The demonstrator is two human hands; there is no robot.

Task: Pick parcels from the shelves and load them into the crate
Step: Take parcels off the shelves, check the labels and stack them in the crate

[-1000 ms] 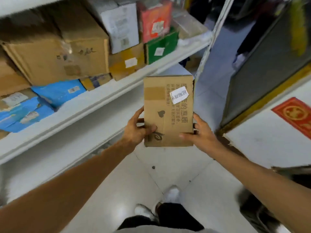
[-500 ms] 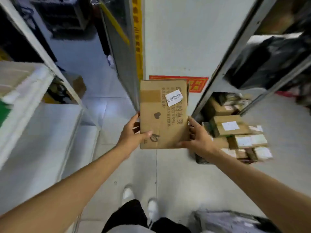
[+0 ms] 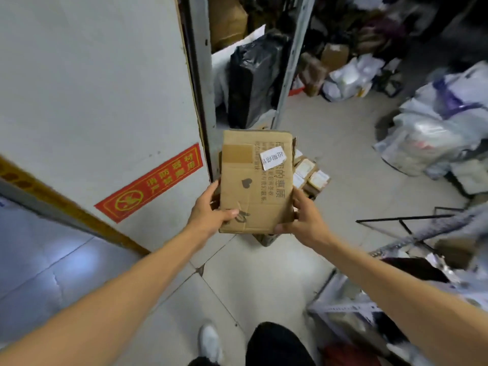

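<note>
Head view, centre of the frame: we hold a flat cardboard box (image 3: 253, 186) between both hands, its printed face toward us. Our left hand (image 3: 208, 212) grips the lower left edge, thumb across the front. Our right hand (image 3: 303, 220) clamps the lower right corner, fingers behind. Just behind the box, small labelled parcels (image 3: 311, 175) lie in what may be the crate (image 3: 266, 239), mostly hidden. A red sign (image 3: 153, 180) marks the wall at left, and a black bag (image 3: 253, 75) stands upper centre.
</note>
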